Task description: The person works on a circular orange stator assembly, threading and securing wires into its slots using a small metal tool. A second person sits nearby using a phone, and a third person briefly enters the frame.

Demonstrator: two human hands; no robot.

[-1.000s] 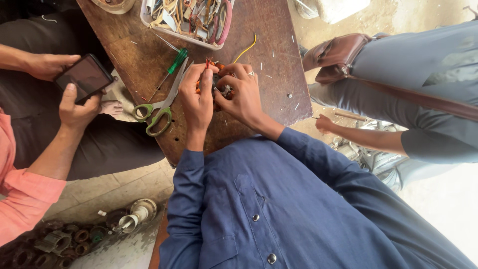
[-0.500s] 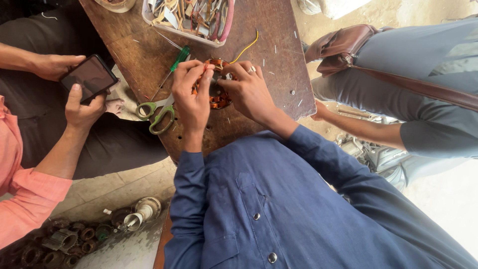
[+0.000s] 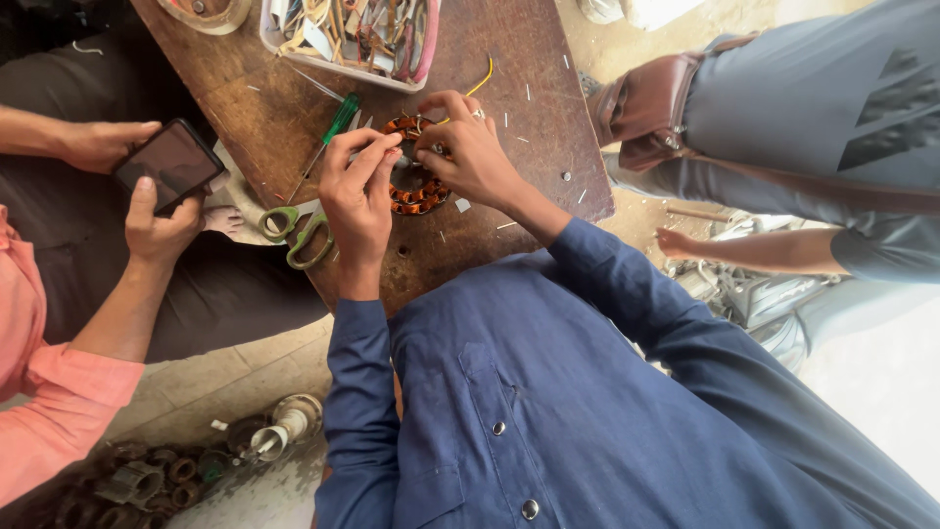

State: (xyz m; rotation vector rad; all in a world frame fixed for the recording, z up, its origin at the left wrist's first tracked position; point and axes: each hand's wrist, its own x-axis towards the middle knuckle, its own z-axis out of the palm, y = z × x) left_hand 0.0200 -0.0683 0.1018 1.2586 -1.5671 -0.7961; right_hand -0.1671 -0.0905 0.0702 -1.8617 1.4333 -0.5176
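A round motor stator [image 3: 413, 199] wound with copper coils lies on a worn wooden table [image 3: 519, 157]. My left hand [image 3: 357, 196] pinches a thin wire end at the stator's upper left rim with thumb and forefinger. My right hand [image 3: 472, 149], a ring on one finger, rests over the stator's upper right part and grips its rim and windings. Both sleeves are dark blue. My fingers hide much of the stator's top.
Green-handled scissors [image 3: 299, 233] and a green screwdriver [image 3: 339, 120] lie left of my hands. A tray of wires [image 3: 351, 34] stands at the table's far edge, beside a yellow wire [image 3: 480, 82]. A person at left holds a phone [image 3: 171, 163]. Another person with a brown bag [image 3: 646, 108] stands at right.
My hands have stayed on the stator while their fingers shifted a little apart, showing more of the copper coils. The person at left still holds the phone.
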